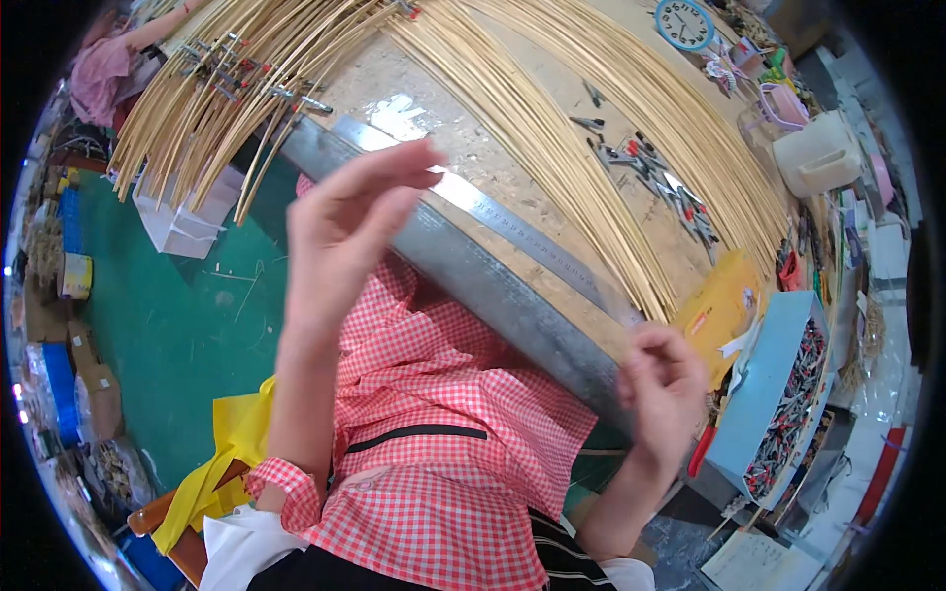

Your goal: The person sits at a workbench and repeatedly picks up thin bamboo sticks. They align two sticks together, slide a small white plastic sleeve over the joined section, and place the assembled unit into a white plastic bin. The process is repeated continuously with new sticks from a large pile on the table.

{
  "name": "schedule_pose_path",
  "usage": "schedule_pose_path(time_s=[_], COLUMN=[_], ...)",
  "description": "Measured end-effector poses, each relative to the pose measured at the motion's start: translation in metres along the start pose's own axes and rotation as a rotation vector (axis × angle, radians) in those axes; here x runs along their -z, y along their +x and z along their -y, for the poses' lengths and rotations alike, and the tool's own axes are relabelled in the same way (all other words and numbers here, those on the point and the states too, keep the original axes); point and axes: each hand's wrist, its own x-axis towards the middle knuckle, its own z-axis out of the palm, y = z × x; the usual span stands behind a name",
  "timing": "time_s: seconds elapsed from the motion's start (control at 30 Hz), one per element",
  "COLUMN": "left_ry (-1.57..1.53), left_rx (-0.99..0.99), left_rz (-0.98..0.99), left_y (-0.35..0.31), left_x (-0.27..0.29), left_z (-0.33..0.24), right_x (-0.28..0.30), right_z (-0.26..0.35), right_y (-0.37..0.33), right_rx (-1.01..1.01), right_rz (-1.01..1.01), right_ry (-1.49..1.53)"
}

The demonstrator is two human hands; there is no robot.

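Note:
My left hand (340, 222) is raised over the dark metal bar (483, 295) along the table's near edge. Its fingers are bent, with the thumb apart from them, and nothing shows between. Farther right, my right hand (665, 384) is closed near the bar's right end, fingers curled in; whatever it may pinch is too small to make out. A long steel ruler (522, 231) lies on the table between the hands, just behind the bar. Beyond it lies a bundle of thin pale bamboo strips (552, 158), its near ends close to my right hand.
Clamped strips (212, 118) overhang the table's left end. Loose spring clips (670, 182) lie among the strips. At right stand a blue box of clips (764, 394), a yellow packet (724, 305) and a white jug (818, 153). Another person's arm (163, 28) shows at upper left.

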Motion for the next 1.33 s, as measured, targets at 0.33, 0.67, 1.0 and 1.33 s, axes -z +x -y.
schedule_pose_path(time_s=[0.33,0.67,1.0,1.33], left_ry=[-0.329,-0.374,-0.406,-0.393], left_rx=[0.291,0.390,0.365,0.374], left_rz=[-0.158,-0.127,-0.097,-0.104], left_y=[-0.024,-0.028,-0.031,-0.033], left_x=[0.001,-0.009,-0.017,-0.016], left_z=[0.049,0.059,0.055,0.047], right_x=[-0.045,-0.050,-0.053,-0.047], right_z=[-0.045,-0.050,-0.051,-0.049], right_y=[-0.009,-0.007,-0.012,-0.012], right_rx=[-0.180,0.492,0.510,0.613], right_rz=[0.281,-0.139,-0.031,0.078], right_ry=[0.151,-0.422,-0.396,-0.504])
